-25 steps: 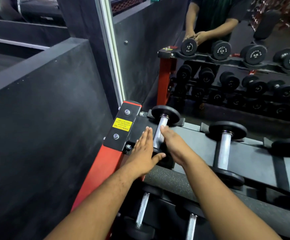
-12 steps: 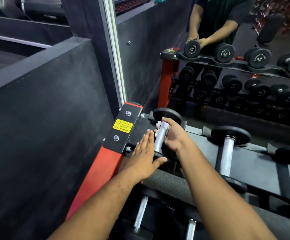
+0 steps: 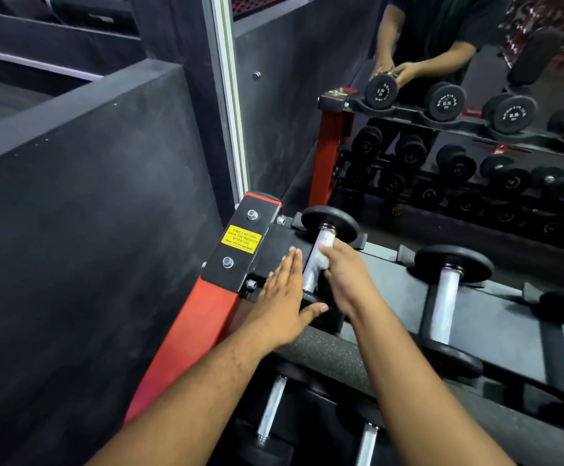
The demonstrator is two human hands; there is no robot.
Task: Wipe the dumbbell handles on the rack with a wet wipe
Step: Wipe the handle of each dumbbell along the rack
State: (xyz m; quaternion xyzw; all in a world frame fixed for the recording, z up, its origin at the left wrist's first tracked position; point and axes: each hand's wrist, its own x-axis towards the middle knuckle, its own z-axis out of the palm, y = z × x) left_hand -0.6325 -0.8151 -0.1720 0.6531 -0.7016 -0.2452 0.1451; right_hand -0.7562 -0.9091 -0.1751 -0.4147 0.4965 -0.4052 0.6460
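Right hand (image 3: pixel 347 277) grip wraps wet wipe (image 3: pixel 324 253) round dumbbell handle (image 3: pixel 317 260). Left hand (image 3: pixel 282 304), flat-fingered, braces at 9 o'clock. Likely heavy, rigid, knurled; wipe soft.

Handle (image 3: pixel 310 274) knurled bright metal; plates (image 3: pixel 329 222) matt black; rack (image 3: pixel 186 334) upright glossy red paint; sticker (image 3: pixel 241 239) yellow, glossy.

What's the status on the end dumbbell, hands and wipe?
Left hand flat on rack, bracing. Right hand presses white wet wipe around end dumbbell handle. Nothing blocking; next dumbbell untouched.
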